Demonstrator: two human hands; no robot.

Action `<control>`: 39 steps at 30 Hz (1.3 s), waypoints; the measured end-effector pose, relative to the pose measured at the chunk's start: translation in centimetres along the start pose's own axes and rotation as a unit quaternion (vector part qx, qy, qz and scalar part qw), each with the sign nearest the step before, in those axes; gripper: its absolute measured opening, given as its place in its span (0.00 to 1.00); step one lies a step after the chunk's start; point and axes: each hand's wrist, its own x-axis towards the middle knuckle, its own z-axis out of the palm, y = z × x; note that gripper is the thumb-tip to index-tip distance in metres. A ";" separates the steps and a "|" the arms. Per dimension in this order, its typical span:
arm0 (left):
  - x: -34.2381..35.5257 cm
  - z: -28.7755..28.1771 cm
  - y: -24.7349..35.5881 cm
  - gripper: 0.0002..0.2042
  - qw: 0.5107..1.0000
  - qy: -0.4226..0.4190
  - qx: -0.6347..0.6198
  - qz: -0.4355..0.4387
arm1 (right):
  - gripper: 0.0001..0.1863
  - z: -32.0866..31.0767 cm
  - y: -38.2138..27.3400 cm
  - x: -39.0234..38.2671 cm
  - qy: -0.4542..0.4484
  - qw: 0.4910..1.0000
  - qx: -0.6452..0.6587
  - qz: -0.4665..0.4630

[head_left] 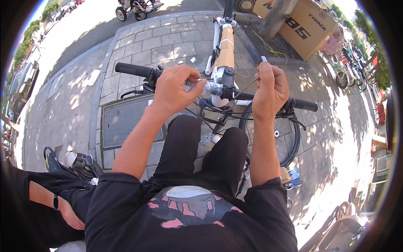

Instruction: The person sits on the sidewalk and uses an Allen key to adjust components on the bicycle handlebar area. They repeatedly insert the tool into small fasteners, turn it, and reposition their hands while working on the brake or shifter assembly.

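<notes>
In front of me stands a bicycle with a black handlebar (243,95) and a white frame partly wrapped in brown cardboard (225,46). My left hand (178,89) is closed over the left side of the bar, thumb and forefinger pinched by a small whitish bit. Clear plastic wrap (213,89) shows beside those fingertips; what exactly they grip is unclear. Raised above the right side of the bar, my right hand (270,90) pinches a thin brownish cable (250,84). A short white end sticks up past its thumb. Dark cables (216,112) loop below the stem.
At the left, a seated person's hand (71,215) rests on dark trousers. A large cardboard box (308,29) stands by a tree trunk (278,19). The bicycle's front wheel (294,143) is right of my knees. A metal cover (130,122) lies in the paving.
</notes>
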 end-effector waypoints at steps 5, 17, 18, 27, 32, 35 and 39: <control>0.3 0.1 -0.1 0.10 0.998 -0.018 0.038 0.042 | 0.14 0.1 -1.5 -0.5 -0.086 0.995 -0.049 0.030; 0.0 1.3 1.8 0.18 0.983 -0.049 0.075 0.159 | 0.20 0.7 -4.2 -1.2 -0.112 0.988 -0.067 0.079; -0.2 1.6 2.0 0.19 0.981 -0.052 0.082 0.166 | 0.20 0.4 -4.1 -1.6 -0.109 0.988 -0.065 0.092; -1.4 1.1 1.7 0.17 0.979 -0.050 0.169 0.099 | 0.21 -2.3 -2.5 -5.3 -0.065 0.982 -0.074 0.163; -1.0 1.1 1.5 0.16 0.975 -0.092 0.166 0.111 | 0.20 -2.2 -0.9 -6.2 -0.066 0.986 -0.045 0.149; -1.6 1.6 1.7 0.18 0.973 -0.106 0.177 0.104 | 0.20 -1.8 -0.7 -6.2 -0.090 0.987 -0.060 0.120; -2.1 2.8 1.9 0.22 0.968 -0.092 0.204 0.115 | 0.19 -1.5 -0.5 -6.1 -0.110 0.987 -0.066 0.099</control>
